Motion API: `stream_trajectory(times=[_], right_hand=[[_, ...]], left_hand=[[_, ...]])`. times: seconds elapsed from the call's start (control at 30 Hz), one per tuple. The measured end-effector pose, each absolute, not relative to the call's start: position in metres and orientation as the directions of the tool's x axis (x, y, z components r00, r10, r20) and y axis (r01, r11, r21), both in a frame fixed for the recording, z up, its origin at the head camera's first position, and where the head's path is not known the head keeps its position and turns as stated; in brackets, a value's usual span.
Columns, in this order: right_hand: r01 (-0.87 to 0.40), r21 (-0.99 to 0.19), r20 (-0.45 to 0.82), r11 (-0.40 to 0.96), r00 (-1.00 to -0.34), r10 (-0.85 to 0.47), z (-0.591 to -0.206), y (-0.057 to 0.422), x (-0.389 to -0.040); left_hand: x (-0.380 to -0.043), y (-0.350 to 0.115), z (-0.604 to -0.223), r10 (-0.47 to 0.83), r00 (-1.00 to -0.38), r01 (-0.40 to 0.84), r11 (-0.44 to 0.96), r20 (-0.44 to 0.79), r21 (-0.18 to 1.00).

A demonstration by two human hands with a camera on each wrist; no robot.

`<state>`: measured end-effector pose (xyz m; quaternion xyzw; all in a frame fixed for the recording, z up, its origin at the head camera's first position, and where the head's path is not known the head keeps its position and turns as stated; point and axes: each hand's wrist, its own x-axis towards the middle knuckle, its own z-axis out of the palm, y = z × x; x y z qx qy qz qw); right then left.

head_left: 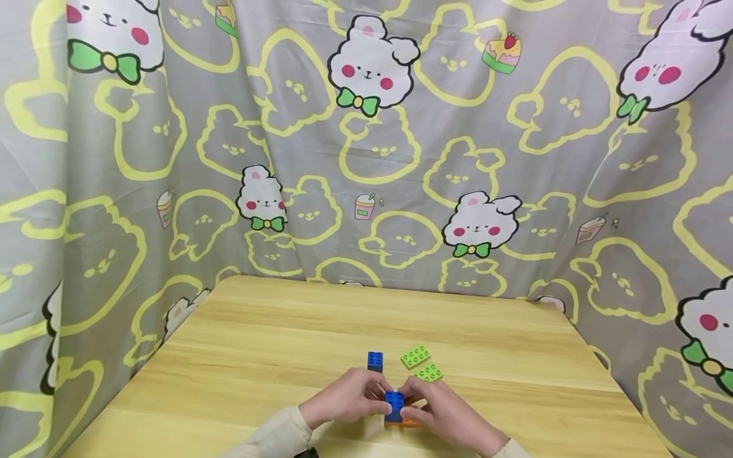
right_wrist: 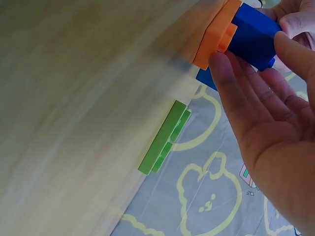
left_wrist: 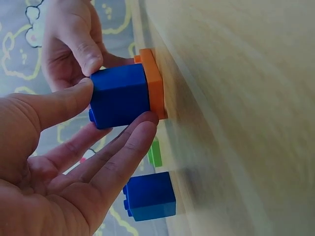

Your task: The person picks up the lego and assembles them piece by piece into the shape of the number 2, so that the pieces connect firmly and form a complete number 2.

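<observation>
A blue building brick (head_left: 394, 413) sits on an orange studded plate (left_wrist: 155, 88), lined up with one end of it, low over the front of the table. My left hand (head_left: 350, 397) pinches the blue brick, thumb on its studded end and fingertips along its side near the orange plate. From the other side my right hand (head_left: 452, 415) holds the same brick. In the right wrist view, the right thumb is at the brick's top edge and a fingertip is beside an orange stud. Part of the orange plate is hidden behind the right fingers.
Beyond the left hand, a second blue brick (head_left: 375, 361) stands on the wooden table (head_left: 258, 343). Two light green studded plates (head_left: 415, 357) lie past the right hand, the nearer one partly covered by it. A patterned grey curtain (head_left: 321, 159) hangs around the table.
</observation>
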<state>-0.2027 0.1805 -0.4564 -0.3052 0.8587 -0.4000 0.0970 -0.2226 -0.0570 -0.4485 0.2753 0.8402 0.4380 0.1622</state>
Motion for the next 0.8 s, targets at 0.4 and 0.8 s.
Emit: stream_trajectory(times=[0.4,0.8], right_hand=[[-0.459,-0.712,0.086,0.532,-0.809,-0.582,-0.448,0.18,-0.21],[-0.528,-0.646,0.208,0.551,-0.817,-0.538,-0.431,0.197,-0.23]], left_hand=[[-0.224,-0.059,-0.45,0.619,-0.785,0.346,0.446,-0.005,0.825],[-0.223,-0.059,-0.448,0.613,-0.79,0.337,0.448,-0.01,0.828]])
